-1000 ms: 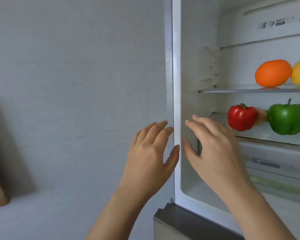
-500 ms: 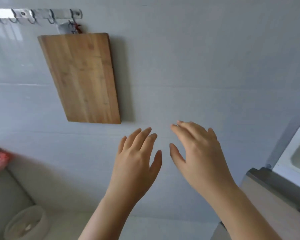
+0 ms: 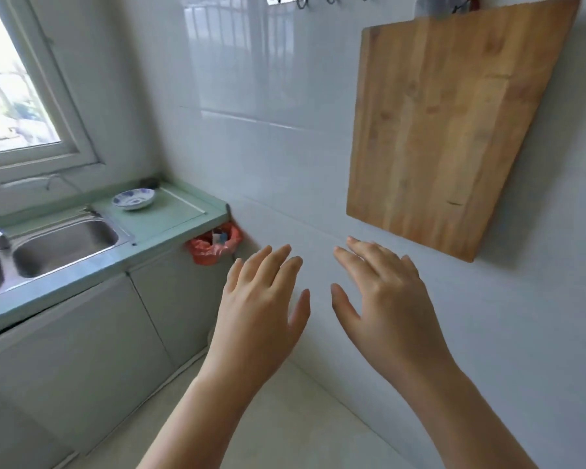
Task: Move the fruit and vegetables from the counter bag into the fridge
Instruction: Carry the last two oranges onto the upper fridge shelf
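Observation:
My left hand and my right hand are both held out in front of me, palms down, fingers spread and relaxed, holding nothing. They hover side by side in front of a white tiled wall. The fridge, the fruit and the vegetables are out of view. No counter bag shows on the green counter at the left.
A wooden cutting board hangs on the wall at the upper right. A steel sink sits in the counter, with a blue-patterned dish behind it. A red-lined bin stands by the counter's end. Grey cabinets run below.
My view has swung left, away from the open fridge with its peppers and citrus, past the cutting board, to the sink counter. Both hands stay empty and spread.

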`<state>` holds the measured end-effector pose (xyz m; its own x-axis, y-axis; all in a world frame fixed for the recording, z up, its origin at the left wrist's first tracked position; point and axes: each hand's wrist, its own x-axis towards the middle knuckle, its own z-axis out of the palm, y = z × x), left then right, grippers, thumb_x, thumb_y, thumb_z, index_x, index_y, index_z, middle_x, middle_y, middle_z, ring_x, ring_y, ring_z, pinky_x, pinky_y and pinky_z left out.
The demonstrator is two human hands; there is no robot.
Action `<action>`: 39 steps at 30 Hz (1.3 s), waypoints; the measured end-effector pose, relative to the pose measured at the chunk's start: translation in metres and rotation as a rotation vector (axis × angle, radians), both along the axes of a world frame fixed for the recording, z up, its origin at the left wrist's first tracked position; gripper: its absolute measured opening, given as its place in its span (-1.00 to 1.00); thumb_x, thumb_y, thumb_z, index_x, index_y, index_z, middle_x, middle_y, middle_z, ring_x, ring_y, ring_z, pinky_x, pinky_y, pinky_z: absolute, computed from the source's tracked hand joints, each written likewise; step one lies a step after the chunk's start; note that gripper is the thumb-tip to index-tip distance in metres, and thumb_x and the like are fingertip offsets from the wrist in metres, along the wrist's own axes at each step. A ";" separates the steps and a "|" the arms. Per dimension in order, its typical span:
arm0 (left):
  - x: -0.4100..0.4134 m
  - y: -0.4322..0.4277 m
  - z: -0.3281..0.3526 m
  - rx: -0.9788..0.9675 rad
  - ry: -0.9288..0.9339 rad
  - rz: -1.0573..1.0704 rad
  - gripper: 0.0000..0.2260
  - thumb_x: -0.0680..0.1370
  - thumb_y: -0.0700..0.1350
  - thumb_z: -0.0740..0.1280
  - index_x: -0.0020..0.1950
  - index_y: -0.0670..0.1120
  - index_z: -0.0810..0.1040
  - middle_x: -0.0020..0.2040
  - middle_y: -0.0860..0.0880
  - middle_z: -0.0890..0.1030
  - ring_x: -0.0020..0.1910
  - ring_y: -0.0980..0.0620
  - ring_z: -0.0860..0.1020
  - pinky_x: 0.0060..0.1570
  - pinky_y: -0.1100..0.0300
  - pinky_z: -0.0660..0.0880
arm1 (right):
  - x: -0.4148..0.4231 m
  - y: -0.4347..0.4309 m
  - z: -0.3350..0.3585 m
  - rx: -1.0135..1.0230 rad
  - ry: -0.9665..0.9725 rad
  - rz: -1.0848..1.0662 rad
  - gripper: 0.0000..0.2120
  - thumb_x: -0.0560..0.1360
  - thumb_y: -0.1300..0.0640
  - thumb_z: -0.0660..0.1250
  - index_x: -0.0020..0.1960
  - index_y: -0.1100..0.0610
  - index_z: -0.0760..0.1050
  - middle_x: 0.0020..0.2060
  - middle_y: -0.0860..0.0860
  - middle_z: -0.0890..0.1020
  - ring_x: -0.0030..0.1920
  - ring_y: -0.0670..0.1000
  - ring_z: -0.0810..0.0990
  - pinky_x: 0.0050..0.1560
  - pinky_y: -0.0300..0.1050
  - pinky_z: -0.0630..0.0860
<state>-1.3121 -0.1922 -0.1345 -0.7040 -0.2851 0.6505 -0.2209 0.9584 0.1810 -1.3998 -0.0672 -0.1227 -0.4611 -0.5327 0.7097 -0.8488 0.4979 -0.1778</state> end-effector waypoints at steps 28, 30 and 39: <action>0.362 -0.337 -0.016 0.056 0.120 0.894 -0.64 0.46 -0.01 0.18 0.13 -0.17 0.55 0.16 -0.13 0.58 0.16 -0.14 0.52 0.17 -0.11 0.39 | 0.299 -0.462 -0.003 0.045 -0.031 0.917 -0.58 0.39 0.02 0.12 0.13 0.17 0.55 0.07 0.10 0.62 0.12 0.14 0.57 0.09 0.23 0.46; 0.400 -0.355 -0.018 0.051 0.117 0.945 -0.63 0.46 0.00 0.17 0.13 -0.17 0.55 0.17 -0.13 0.57 0.17 -0.14 0.51 0.18 -0.11 0.36 | 0.337 -0.487 -0.007 0.030 -0.037 0.946 -0.61 0.38 0.03 0.18 0.11 0.17 0.56 0.06 0.11 0.63 0.10 0.15 0.59 0.07 0.24 0.46; 0.517 -0.416 -0.046 0.140 0.107 1.134 -0.63 0.46 0.01 0.15 0.13 -0.15 0.55 0.17 -0.11 0.57 0.20 -0.14 0.49 0.22 -0.16 0.26 | 0.454 -0.578 -0.031 0.081 -0.070 1.104 -0.64 0.32 0.11 0.31 0.09 0.20 0.57 0.05 0.13 0.64 0.07 0.19 0.60 0.06 0.25 0.45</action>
<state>-0.7955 -0.6086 -0.1808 0.0613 -0.7944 0.6043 -0.9214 0.1877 0.3402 -0.9456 -0.6453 -0.1537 0.2580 -0.7190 0.6454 -0.8225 -0.5139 -0.2438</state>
